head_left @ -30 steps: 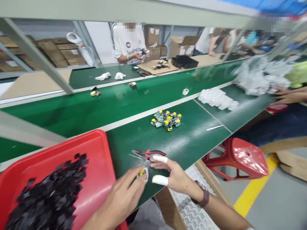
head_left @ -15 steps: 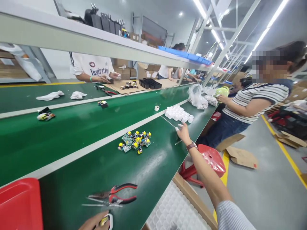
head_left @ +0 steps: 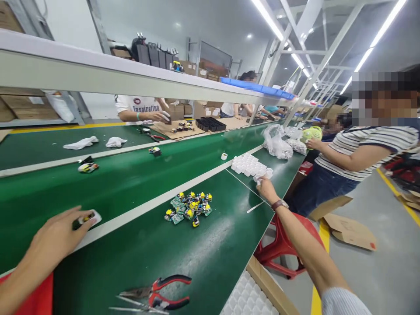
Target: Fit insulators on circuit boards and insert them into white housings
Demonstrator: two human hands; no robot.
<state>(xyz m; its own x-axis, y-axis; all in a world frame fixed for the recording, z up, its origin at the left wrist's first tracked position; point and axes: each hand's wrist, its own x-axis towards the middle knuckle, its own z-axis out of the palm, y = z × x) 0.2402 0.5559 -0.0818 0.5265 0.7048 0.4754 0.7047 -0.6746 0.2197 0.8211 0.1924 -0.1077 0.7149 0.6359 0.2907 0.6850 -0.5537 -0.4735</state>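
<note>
My left hand (head_left: 61, 234) reaches out to the white strip of the green conveyor (head_left: 131, 183), its fingers closed on a small white part with a yellow component (head_left: 88, 217). My right hand (head_left: 265, 187) is stretched far to the right, its fingers pinched at the near edge of a cluster of white plastic shells (head_left: 250, 166); what they grip is too small to name. A pile of small circuit boards with yellow parts (head_left: 188, 208) lies between the two hands.
Red-handled pliers and tweezers (head_left: 157, 293) lie near the front edge. A red tray corner (head_left: 36, 297) sits at the lower left. A red stool (head_left: 282, 249) and a seated person in a striped shirt (head_left: 361, 148) are on the right. Other workers stand across the belt.
My left hand has carried the small white part up from the front edge onto the belt divider. My right hand has moved slightly further, up to the white shells.
</note>
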